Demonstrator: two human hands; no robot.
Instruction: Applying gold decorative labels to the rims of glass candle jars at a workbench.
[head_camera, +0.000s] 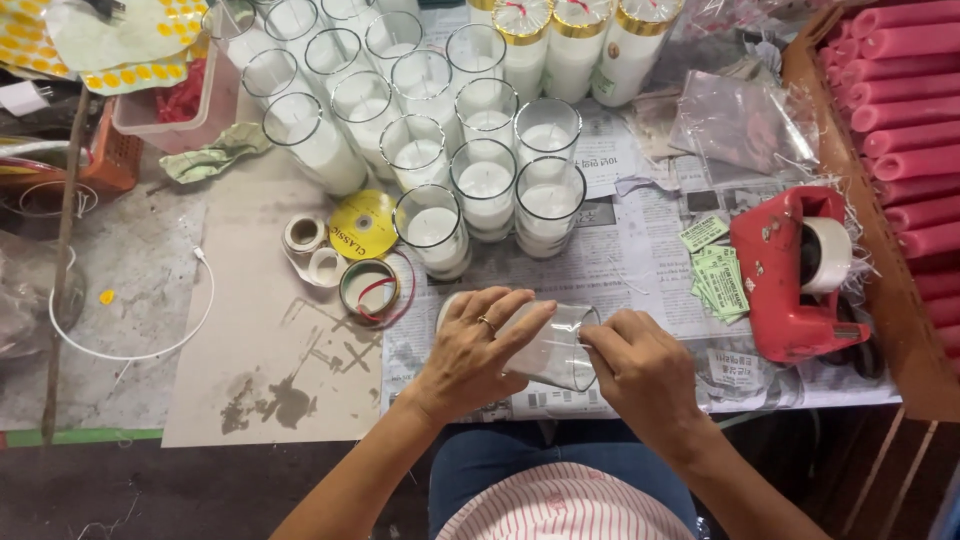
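Head view, left to right. Tape rolls (318, 250) lie on the tabletop (150, 270). Your left hand (470, 350) grips a candle glass (555, 345) tipped on its side above the newspaper (640, 250); your right hand (640, 372) pinches its rim. Labels (718, 275) and a red dispenser (785, 270) wait; many unlabelled candles (485, 185) stand behind.

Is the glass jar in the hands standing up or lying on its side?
On its side. The glass jar lies tilted between the left hand and right hand, its open mouth toward the right.
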